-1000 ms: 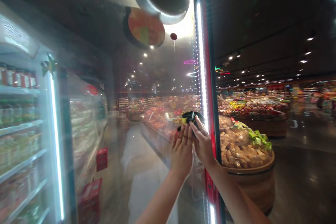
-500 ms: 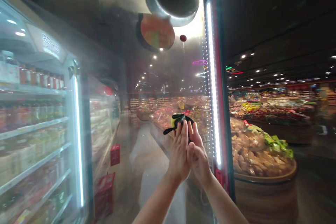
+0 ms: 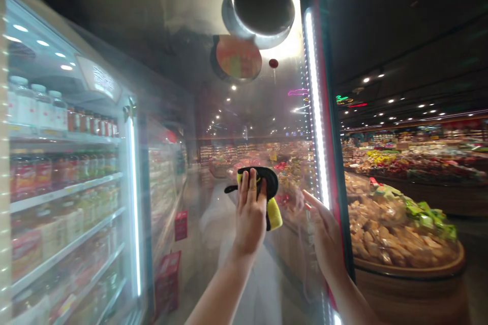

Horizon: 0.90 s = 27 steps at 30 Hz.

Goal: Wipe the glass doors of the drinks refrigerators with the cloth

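My left hand [image 3: 250,213] presses a black and yellow cleaning cloth [image 3: 271,188] against the glass door [image 3: 190,106]. Its fingers lie over the bunched cloth, a black loop sticks out on the left, and a yellow end hangs below. Beside the lit right edge of the door is my right hand [image 3: 324,233], fingers stretched out and nothing in it. Whether its palm touches the door frame I cannot tell.
A lit fridge with shelves of bottles [image 3: 68,177] stands on the left. Along the door's right side runs a bright light strip [image 3: 317,111]. Beyond it is a round produce stand [image 3: 412,271] with bagged goods. Red boxes [image 3: 168,282] show through the glass.
My right hand has parted from my left and moved right to the door's edge. The left hand with the cloth has shifted slightly left, and the view has turned a little left.
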### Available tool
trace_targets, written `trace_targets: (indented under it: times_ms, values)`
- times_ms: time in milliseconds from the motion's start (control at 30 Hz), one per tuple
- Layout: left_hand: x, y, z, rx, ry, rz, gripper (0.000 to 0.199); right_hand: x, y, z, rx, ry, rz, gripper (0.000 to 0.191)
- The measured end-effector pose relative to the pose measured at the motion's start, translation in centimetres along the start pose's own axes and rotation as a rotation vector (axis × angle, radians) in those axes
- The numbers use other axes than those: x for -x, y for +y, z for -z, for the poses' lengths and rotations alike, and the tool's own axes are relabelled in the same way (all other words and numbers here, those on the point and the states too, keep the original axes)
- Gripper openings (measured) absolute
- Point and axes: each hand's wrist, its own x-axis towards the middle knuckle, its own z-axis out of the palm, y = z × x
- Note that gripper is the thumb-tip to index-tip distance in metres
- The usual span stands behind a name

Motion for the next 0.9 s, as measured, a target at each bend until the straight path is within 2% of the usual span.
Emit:
trace_targets:
  times_ms: [100, 167, 267, 333, 433, 533, 667, 733, 800, 900]
  values:
    - [1.6, 2.6, -0.9, 0.028, -0.018, 0.073, 0.067, 0.4, 0.8, -0.1, 0.037, 0.018, 0.035, 0.040]
    - [1.4, 3.2, -1.5, 0.048, -0.023, 0.039, 0.077, -0.2, 1.2, -0.1, 0.086, 0.020, 0.098, 0.038]
    - [-0.7, 1.3, -1.6, 0.052, -0.029, -0.111, 0.066, -1.7, 1.2, 0.0, 0.201, -0.019, 0.237, 0.038]
    - [-2.8, -0.8, -1.3, 0.032, -0.003, -0.139, 0.057, -2.5, 1.0, 0.0, 0.275, -0.029, 0.324, 0.037]
    - [-4.4, -2.6, -0.8, -0.018, 0.114, -0.065, 0.049, -2.9, 0.8, -0.9, 0.361, -0.033, 0.430, 0.037]
    - [-3.0, -1.8, -0.8, -0.061, 0.189, 0.021, 0.049, -2.8, 0.9, -2.3, 0.452, -0.081, 0.519, 0.041]
    - [0.2, 0.6, -1.4, 0.015, 0.082, 0.064, 0.072, -3.1, 1.1, -3.4, 0.548, -0.185, 0.608, 0.048]
    - [0.5, 1.2, -1.6, 0.045, 0.028, 0.026, 0.076, -3.5, 1.1, -3.4, 0.573, -0.204, 0.630, 0.047]
    - [-0.5, 1.0, -1.6, 0.041, -0.017, -0.061, 0.075, -4.0, 1.1, -3.3, 0.583, -0.209, 0.630, 0.046]
    - [-3.6, -0.5, -0.8, 0.014, -0.079, -0.172, 0.070, -4.1, 1.3, -3.5, 0.587, -0.209, 0.632, 0.049]
